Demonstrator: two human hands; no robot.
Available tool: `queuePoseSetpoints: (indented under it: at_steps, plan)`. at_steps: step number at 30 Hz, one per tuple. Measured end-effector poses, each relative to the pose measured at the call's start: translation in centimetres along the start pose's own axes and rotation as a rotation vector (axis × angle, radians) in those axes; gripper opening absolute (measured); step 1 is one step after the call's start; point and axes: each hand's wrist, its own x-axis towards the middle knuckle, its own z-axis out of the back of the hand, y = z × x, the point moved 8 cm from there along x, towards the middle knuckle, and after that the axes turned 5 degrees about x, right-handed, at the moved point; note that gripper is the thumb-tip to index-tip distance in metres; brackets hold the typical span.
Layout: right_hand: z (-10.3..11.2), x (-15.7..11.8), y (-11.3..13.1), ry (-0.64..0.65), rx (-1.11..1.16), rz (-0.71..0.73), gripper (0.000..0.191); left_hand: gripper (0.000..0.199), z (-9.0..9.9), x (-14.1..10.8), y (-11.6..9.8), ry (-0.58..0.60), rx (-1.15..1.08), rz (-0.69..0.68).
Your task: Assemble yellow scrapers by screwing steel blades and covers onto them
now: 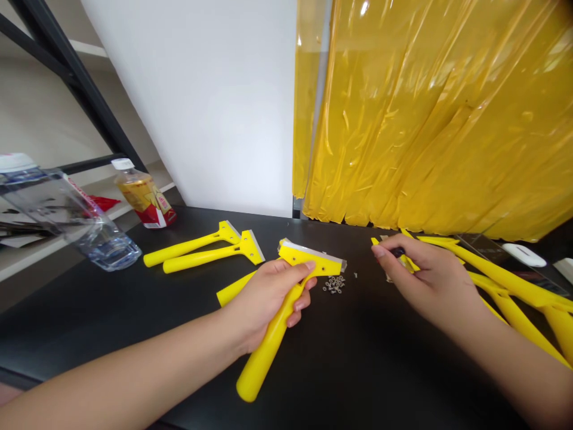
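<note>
Scraper: closed in left hand, near hardware pile
Right hand: right of pile, fingers curled, contents unclear
Pile: dipping scraper could scatter it

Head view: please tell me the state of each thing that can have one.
Left hand, closed on the held scraper
Right hand, curled, contents unclear
Pair of scrapers, lying on the table
Large bottle, capped
Drink bottle, capped, standing
Small metal parts, loose, heaped
Yellow plastic sheet, hanging, wrinkled

Smooth plastic scraper, matt tabletop, glossy wrinkled plastic sheeting, fasteners apparently metal.
</note>
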Motion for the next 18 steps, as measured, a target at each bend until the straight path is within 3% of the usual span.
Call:
queuePoseSetpoints:
  at_steps: [5, 10, 15, 18]
  plan:
    - [2.4, -0.8, 1.7, -0.094, 0.059, 0.002, 0.018, 0.026, 0.4, 0.3, 0.5, -0.023, 0.048, 0.038]
    - [4.0, -2.3, 4.3, -0.229, 0.195, -0.014, 0.01, 0.029, 0.0, 0.2, 1.7, 0.027, 0.076, 0.152]
    - [2.8, -2.8, 6.4, -0.053, 0.226, 0.249, 0.013, 0.031, -0.7, -0.3, 2.0, 0.102, 0.075, 0.191]
    - [2.5, -2.7, 6.2, -0.023, 0.246, 0.264, 0.012, 0.028, -1.0, -0.4, 1.9, 0.137, 0.059, 0.2]
